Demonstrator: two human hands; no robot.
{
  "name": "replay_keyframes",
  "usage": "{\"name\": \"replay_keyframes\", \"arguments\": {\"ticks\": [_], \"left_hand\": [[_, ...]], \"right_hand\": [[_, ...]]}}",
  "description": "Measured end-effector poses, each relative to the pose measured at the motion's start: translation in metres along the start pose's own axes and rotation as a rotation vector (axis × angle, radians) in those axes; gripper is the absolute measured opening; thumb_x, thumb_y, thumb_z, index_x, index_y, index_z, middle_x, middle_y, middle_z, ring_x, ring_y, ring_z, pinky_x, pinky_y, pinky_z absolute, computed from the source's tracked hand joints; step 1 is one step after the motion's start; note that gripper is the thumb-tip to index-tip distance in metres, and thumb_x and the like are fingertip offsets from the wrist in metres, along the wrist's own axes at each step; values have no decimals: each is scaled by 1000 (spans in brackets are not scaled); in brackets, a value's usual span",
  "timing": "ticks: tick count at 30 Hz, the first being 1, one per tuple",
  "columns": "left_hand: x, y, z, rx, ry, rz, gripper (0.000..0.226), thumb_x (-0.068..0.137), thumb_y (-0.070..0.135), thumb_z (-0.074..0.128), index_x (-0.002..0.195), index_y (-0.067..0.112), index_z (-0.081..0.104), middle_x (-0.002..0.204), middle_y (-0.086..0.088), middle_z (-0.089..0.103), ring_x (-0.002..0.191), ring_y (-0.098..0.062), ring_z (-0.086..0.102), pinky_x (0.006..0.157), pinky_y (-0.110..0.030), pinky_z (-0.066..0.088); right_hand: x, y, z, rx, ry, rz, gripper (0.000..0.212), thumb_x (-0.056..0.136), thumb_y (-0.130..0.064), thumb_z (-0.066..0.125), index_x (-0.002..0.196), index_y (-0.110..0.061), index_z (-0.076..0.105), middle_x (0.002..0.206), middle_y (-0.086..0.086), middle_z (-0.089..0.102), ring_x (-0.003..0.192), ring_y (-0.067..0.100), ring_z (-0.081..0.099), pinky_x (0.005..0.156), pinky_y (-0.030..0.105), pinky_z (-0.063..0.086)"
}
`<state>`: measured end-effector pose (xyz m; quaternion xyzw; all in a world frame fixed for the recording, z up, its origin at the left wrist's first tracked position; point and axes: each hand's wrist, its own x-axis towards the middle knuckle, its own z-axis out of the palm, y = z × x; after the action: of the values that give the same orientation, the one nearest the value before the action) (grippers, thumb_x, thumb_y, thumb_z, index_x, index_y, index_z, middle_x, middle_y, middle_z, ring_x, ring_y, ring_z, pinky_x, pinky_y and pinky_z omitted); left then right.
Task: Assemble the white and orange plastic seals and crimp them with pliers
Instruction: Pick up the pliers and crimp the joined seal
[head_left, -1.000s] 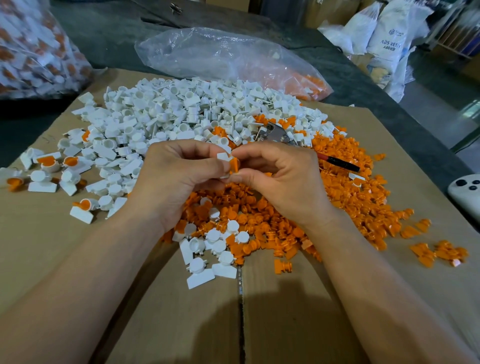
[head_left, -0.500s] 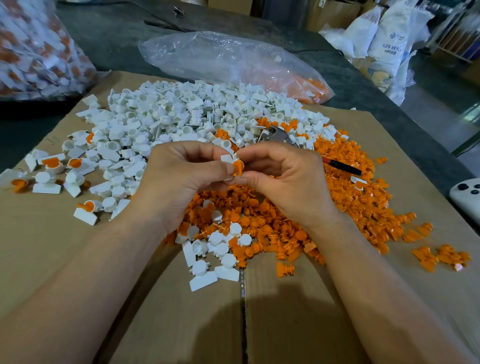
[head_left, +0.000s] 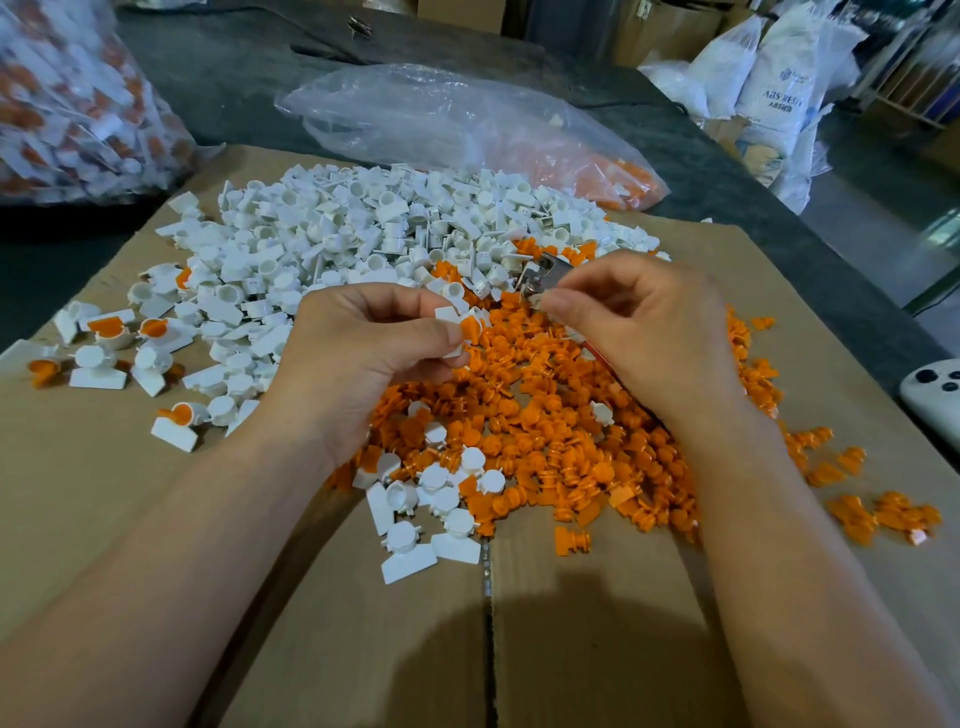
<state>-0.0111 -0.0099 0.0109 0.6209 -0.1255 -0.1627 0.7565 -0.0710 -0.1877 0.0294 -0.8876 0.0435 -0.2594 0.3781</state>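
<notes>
Looking down across a dark grey desk (head_left: 727, 171) overlaid with flattened brown cardboard (head_left: 597, 649). Beyond the far right corner, facing white printed sacks (head_left: 769, 88) standing beside cardboard boxes (head_left: 670, 26), with grey floor (head_left: 883, 218) stretching below them. Catching soft, even light, throwing only a faint shadow near the cardboard's front edge.

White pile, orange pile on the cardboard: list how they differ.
Colour: the white pile is white, the orange pile orange. Shape: the white pile holds cups with flat tags; the orange pile holds small ribbed plugs. Place: the white pile lies farther off and to the left, the orange pile nearer and to the right. Both lie loose on the cardboard and mix where they meet.
</notes>
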Motion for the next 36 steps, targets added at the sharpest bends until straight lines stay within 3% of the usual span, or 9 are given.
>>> {"name": "replay_keyframes", "arguments": {"ticks": [3,8,13,18,24,29,36], "left_hand": [[1,0,0,-17,31,-14,15,70,-8,67,67,7,65,54,-3,65,50,-14,64,48,-18,51],[2,1,-1,-39,44,-26,15,72,-9,66,68,6,65,54,-3,65,50,-13,64,47,-17,50],[2,1,-2,-48,36,-22,16,73,-9,65,68,7,64,54,-3,65,51,-13,64,47,-17,50],[2,1,-1,-62,27,-20,15,73,-8,65,69,6,63,53,-3,65,51,-13,65,47,-17,49],[1,0,-2,-77,35,-20,14,74,-8,65,70,5,63,53,-4,64,50,-14,65,47,-17,50],[2,0,-3,-78,32,-8,14,74,-8,64,70,5,63,53,-2,65,50,-13,65,46,-16,49],[3,0,-3,-120,45,-5,13,73,-8,65,72,4,63,54,-3,65,51,-14,65,45,-16,48]], "right_hand": [[9,14,-21,-223,-47,183,14,74,-39,70,84,-31,64,79,-17,61,72,-1,57,63,12,45],[14,32,-39,-531,-288,376,72,69,-54,67,129,-18,49,130,1,51,114,16,48,83,26,34],[14,39,-29,-716,-398,408,96,65,-67,61,140,-15,32,144,8,36,129,27,36,100,39,34],[15,44,-12,-821,-406,385,92,66,-71,59,136,-15,36,140,10,40,127,29,38,102,48,33],[15,47,-11,-799,-359,403,91,66,-69,61,139,-20,36,142,9,37,129,30,34,101,44,32],[16,41,-5,-770,-216,352,58,68,-53,69,111,-16,59,110,8,57,105,29,49,79,36,40],[10,22,-15,-597,-46,277,41,68,-32,70,103,-12,64,98,6,63,91,22,55,74,32,40]]}}
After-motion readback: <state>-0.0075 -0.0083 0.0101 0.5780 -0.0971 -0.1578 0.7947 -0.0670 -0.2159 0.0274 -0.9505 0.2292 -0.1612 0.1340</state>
